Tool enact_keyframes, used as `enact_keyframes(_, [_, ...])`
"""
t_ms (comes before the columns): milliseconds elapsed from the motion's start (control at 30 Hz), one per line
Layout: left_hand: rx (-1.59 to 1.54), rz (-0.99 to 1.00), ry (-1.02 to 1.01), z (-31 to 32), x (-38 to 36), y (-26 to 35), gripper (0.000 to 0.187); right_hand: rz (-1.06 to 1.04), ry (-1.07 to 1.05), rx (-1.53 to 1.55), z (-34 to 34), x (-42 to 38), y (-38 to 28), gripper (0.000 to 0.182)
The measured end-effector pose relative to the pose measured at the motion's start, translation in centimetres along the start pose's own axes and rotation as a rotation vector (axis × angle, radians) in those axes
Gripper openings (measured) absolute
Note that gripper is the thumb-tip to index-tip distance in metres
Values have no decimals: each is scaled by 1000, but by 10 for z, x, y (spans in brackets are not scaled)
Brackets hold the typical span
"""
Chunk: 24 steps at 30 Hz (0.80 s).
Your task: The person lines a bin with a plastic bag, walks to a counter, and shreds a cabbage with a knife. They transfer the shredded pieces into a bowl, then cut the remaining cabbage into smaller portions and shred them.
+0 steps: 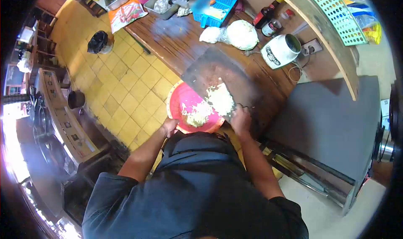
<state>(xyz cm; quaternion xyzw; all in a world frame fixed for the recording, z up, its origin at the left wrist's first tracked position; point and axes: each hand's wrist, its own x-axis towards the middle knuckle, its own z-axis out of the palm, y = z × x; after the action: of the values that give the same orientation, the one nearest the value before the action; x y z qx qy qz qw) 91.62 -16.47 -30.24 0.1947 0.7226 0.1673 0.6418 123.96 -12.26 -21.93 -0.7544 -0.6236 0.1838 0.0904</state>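
Note:
A pink basin (178, 98) with a paler rim is held against the front of my body, at the table edge. Shredded cabbage (197, 115) lies inside it. My left hand (170, 126) grips the basin's near-left rim. On a dark cutting board (201, 67) beside the basin sits a bright pile of more shredded cabbage (221, 100), reaching the basin's edge. My right hand (241, 120) is closed at the right side of this pile. Something thin and dark shows by its fingers, too small to name for certain.
The wooden table (163, 42) carries a whole cabbage (242, 35), a blue basket (226, 0), a metal tray (170, 13), sauce bottles (264, 16) and a white blender base (280, 51). A grey-topped table (331, 125) stands right; a bin (99, 42) and stove (67, 117) stand left.

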Motion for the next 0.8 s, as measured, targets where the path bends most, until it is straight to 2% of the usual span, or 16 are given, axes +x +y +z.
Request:
enact_keyframes(33, [-63, 10, -57, -3, 9, -4, 14, 3, 7, 2, 1, -5, -10, 27])
enact_keyframes(100, [-197, 22, -170, -8, 15, -9, 22, -186, -66, -19, 2, -15, -25, 29])
enact_keyframes(167, [-210, -11, -153, -9, 12, -7, 24, -258, -95, -4, -1, -18, -33, 33])
enact_keyframes(300, [-185, -11, -180, -16, -21, 17, 28, -176, 47, 42, -2, 7, -28, 33])
enact_keyframes(367, [-190, -20, -163, -19, -16, 13, 27, 8, 167, 10, -4, 18, -20, 28])
enact_keyframes(400, [-193, -32, -147, -21, -15, 11, 26, 24, 17, -98, -8, 19, -19, 26])
enact_keyframes(433, [-185, -31, -156, -22, -14, 11, 26, 34, 22, -99, -8, 13, -19, 26])
enact_keyframes(500, [-173, 38, -171, -24, -11, 10, 35, -315, -134, -89, -8, -7, -24, 25])
enact_keyframes(567, [-110, 38, -179, -29, -4, 9, 35, -427, -116, 16, -5, -31, -20, 27])
enact_keyframes(633, [8, 39, -168, -28, 0, 11, 37, -191, -208, 40, -8, -36, -5, 33])
enact_keyframes(667, [-36, 46, -165, -27, -1, 11, 35, -184, -206, 36, -7, -41, 10, 33])
enact_keyframes(733, [-16, 17, -177, -25, -6, 19, 35, 240, 287, 123, 3, -52, 48, 38])
enact_keyframes(800, [15, -8, -186, -25, -5, 22, 35, 285, 251, 41, 1, -57, 67, 38])
